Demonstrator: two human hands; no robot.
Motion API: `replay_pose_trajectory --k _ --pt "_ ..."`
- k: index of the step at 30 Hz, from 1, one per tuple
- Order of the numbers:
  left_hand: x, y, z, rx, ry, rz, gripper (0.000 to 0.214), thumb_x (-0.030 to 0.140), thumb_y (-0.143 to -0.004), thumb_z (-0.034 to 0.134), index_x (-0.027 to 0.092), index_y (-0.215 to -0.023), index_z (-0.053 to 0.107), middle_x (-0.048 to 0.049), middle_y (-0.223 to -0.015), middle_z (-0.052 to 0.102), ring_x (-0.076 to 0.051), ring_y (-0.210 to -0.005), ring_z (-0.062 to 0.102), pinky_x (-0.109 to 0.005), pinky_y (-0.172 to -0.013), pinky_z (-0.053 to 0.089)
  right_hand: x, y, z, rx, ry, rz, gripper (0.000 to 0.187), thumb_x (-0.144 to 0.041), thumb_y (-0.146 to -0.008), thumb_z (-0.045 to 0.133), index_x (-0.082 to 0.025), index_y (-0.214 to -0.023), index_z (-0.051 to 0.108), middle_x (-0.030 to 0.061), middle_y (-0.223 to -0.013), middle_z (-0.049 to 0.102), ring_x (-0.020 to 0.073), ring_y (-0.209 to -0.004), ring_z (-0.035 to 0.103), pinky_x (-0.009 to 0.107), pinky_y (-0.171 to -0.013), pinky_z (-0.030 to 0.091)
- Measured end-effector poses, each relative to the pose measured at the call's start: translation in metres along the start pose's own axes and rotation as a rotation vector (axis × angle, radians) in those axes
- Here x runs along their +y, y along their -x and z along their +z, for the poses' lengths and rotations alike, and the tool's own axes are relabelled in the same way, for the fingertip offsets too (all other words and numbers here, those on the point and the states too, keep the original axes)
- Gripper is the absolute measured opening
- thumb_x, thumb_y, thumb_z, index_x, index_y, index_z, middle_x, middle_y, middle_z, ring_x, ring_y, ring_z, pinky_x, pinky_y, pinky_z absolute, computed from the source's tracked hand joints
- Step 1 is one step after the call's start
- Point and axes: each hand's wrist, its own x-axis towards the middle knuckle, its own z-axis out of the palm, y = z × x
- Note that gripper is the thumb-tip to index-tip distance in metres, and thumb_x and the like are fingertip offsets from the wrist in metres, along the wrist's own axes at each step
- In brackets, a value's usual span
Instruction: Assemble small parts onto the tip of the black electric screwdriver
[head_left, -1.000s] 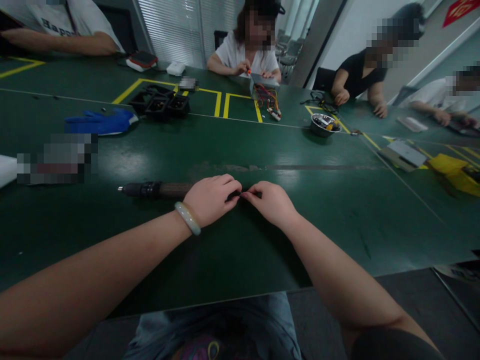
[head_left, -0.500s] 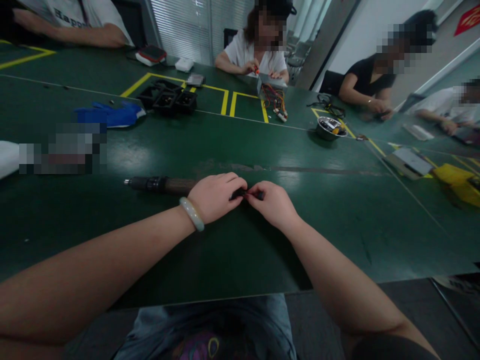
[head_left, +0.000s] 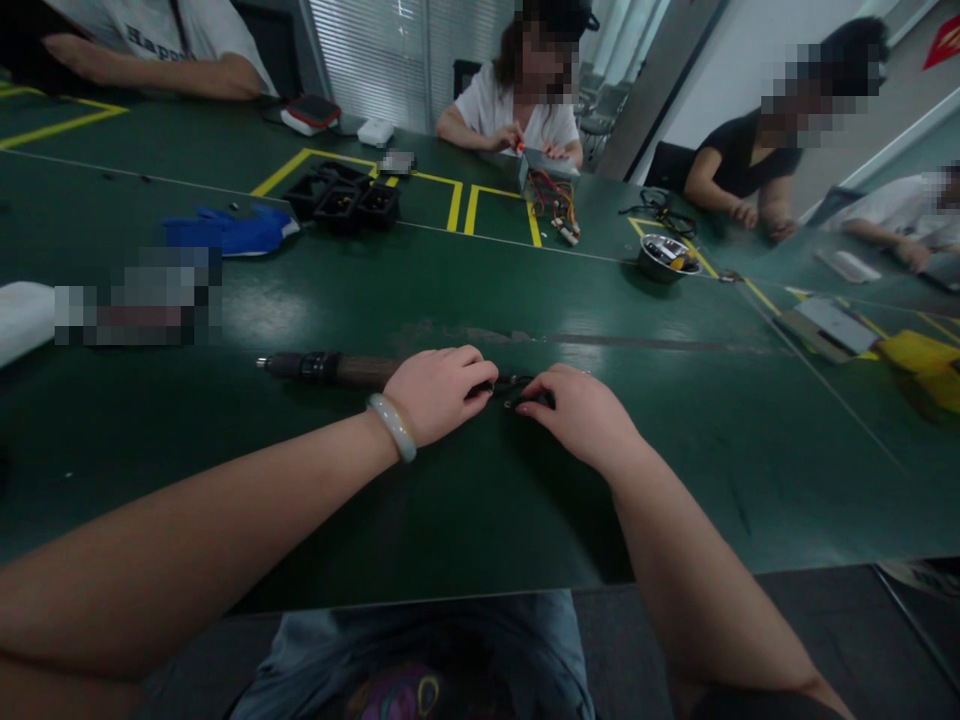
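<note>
A dark electric screwdriver [head_left: 330, 368] lies on the green table, its metal tip pointing left. My left hand [head_left: 435, 395], with a pale bangle at the wrist, is wrapped round its rear end and hides much of it. Between the thumb and fingers of my right hand [head_left: 585, 410] is a small black cable plug [head_left: 546, 399] with a shiny end, mostly covered by the fingers. A short gap separates the plug from my left fingertips. Behind it, a dark cable [head_left: 516, 380] runs between the two hands.
A blue glove [head_left: 225, 232] and black trays [head_left: 341, 200] lie to the far left. A metal bowl of parts [head_left: 667, 260] stands at the right, near a yellow object [head_left: 919, 365]. Across the table, a person [head_left: 517, 110] handles a metal box with coloured wires [head_left: 551, 185].
My right hand has moved right, away from my left, opening a gap between the plug and the screwdriver's rear end. My left hand keeps its grip; the view has shifted slightly.
</note>
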Motion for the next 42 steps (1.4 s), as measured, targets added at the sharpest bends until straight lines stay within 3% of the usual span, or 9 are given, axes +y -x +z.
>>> replay_pose_trajectory --k 5,12,16,21,32,42 --pt "-0.001 0.000 0.000 -0.003 0.022 -0.003 0.017 0.032 -0.092 0.051 0.023 -0.102 0.063 -0.0035 -0.103 0.061 -0.019 -0.090 0.059 -0.032 -0.074 0.046 0.002 -0.001 -0.002 -0.072 0.039 0.009 0.009 -0.031 -0.083 0.068 -0.022 -0.081 0.068 0.0035 -0.092 0.062 0.0168 -0.079 0.057 0.031 -0.071 0.041" --pt "-0.004 -0.001 0.001 -0.016 0.025 0.015 0.018 0.035 -0.092 0.052 0.024 -0.102 0.062 -0.0031 -0.103 0.060 -0.019 -0.090 0.059 -0.032 -0.075 0.046 -0.004 0.003 -0.002 -0.152 -0.074 0.055 0.010 -0.028 -0.091 0.058 -0.020 -0.092 0.063 0.0027 -0.086 0.067 0.0151 -0.077 0.059 0.026 -0.066 0.039" --pt "-0.004 -0.001 0.002 -0.013 0.038 0.019 0.018 0.035 -0.092 0.053 0.023 -0.103 0.062 -0.0034 -0.103 0.060 -0.019 -0.091 0.059 -0.032 -0.076 0.046 -0.004 0.004 -0.002 -0.209 -0.170 0.047 0.015 -0.031 -0.087 0.063 -0.022 -0.099 0.063 0.0004 -0.084 0.068 0.0138 -0.074 0.060 0.025 -0.062 0.039" --pt "-0.004 -0.001 0.001 -0.004 0.045 0.021 0.018 0.033 -0.092 0.054 0.023 -0.103 0.063 -0.0034 -0.102 0.060 -0.019 -0.091 0.059 -0.032 -0.076 0.046 -0.003 0.006 -0.006 -0.244 -0.195 0.033 0.010 -0.031 -0.086 0.063 -0.023 -0.085 0.070 -0.0005 -0.082 0.069 0.0126 -0.071 0.060 0.025 -0.062 0.040" --pt "-0.003 -0.001 0.001 -0.022 0.009 0.013 0.018 0.033 -0.091 0.054 0.023 -0.103 0.063 -0.0039 -0.103 0.060 -0.019 -0.089 0.060 -0.031 -0.073 0.046 -0.011 -0.002 0.011 0.119 -0.092 -0.117 0.008 -0.025 -0.085 0.065 -0.021 -0.079 0.067 -0.0010 -0.081 0.064 0.0112 -0.071 0.054 0.025 -0.062 0.036" --pt "-0.003 -0.001 0.003 -0.027 0.016 0.012 0.016 0.032 -0.090 0.055 0.023 -0.102 0.061 -0.0024 -0.104 0.061 -0.018 -0.090 0.060 -0.030 -0.073 0.046 -0.016 -0.006 0.017 0.149 -0.017 -0.197 0.008 -0.024 -0.087 0.063 -0.019 -0.081 0.065 0.0000 -0.082 0.061 0.0112 -0.071 0.052 0.025 -0.064 0.035"
